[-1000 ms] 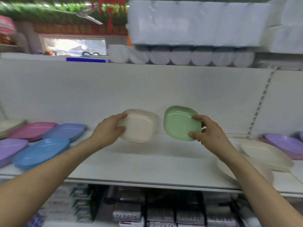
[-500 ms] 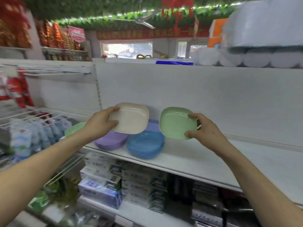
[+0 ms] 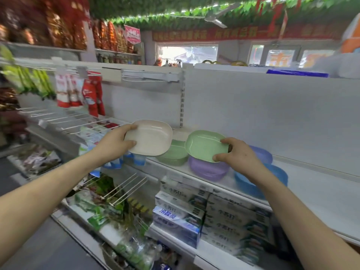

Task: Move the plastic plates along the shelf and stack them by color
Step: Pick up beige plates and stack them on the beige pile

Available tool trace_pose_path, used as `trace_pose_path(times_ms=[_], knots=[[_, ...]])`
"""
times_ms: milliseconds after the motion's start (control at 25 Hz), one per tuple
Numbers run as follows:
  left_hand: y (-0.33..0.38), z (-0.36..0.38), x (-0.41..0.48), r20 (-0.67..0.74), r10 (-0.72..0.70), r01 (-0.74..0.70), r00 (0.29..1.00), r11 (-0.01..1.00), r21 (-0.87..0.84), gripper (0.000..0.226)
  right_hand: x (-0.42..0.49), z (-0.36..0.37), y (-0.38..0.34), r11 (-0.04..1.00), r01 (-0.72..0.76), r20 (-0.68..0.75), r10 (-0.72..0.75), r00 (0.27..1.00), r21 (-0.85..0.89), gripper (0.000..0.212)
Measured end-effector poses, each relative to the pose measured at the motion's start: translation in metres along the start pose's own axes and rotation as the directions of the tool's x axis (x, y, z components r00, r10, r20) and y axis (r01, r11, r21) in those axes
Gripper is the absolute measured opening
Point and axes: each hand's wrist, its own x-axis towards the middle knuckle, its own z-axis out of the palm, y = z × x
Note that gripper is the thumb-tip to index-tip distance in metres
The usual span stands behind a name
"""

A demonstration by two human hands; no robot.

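Left hand [image 3: 115, 143] rim-pinches cream plate [image 3: 152, 139], right hand [image 3: 240, 157] green plate [image 3: 203, 146], seemingly midair.

Left hand [image 3: 114, 145] grips a cream plate [image 3: 150, 138], right hand [image 3: 238, 157] a green plate [image 3: 205, 146], above shelf [image 3: 321, 193] stacks.
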Motion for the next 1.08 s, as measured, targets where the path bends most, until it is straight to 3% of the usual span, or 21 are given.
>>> trace_pose_path(times_ms=[400,560,760,1080], knots=[[-0.051,-0.017,0.014,-0.015,-0.082,0.081,0.997,0.995,-0.05,0.06,0.047,0.071,-0.04,0.994,0.028,0.108,-0.016,0.994,-0.11,0.079],[-0.051,-0.017,0.017,-0.068,-0.112,0.106,0.991,0.99,-0.097,0.058,0.061,0.086,-0.045,0.981,0.054,0.156,-0.025,0.987,-0.184,0.069],[-0.054,-0.021,0.025,-0.105,-0.143,0.132,0.984,0.985,-0.107,0.058,0.071,0.093,-0.048,0.859,0.19,0.254,-0.073,0.964,-0.475,0.041],[-0.043,-0.007,0.038,-0.096,-0.172,0.161,0.98,0.98,-0.117,0.059,0.08,0.091,-0.043,0.86,0.257,0.318,-0.118,0.941,-0.442,0.043]])
